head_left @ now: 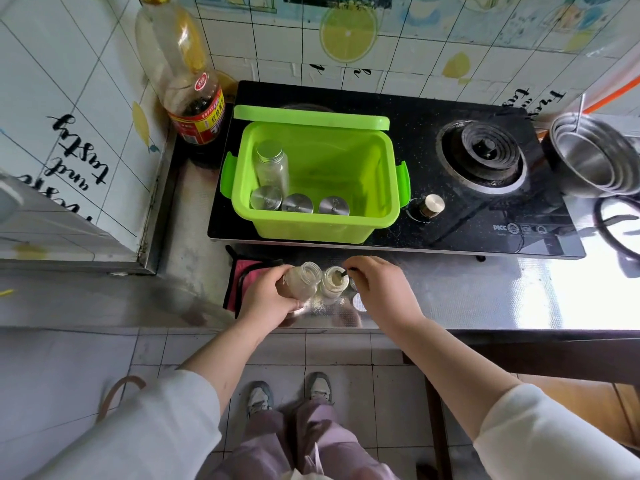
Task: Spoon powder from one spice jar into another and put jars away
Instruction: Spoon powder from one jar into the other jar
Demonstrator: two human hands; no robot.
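Two open glass spice jars stand close together on the steel counter's front part. My left hand (268,294) grips the left jar (304,280), tilted toward the right one. The right jar (334,280) stands upright with pale powder inside. My right hand (375,285) pinches a small dark spoon (343,273) whose tip dips into the right jar's mouth. Some powder (317,304) is spilled on the counter in front of the jars. A round lid (359,302) lies under my right hand.
A green plastic bin (377,216) with its lid leaning behind sits on the black gas stove (485,209), holding several lidded jars (272,168). A pink cloth (242,282) lies left of my hands. A soy sauce bottle (195,112) stands back left, steel bowls (592,161) at right.
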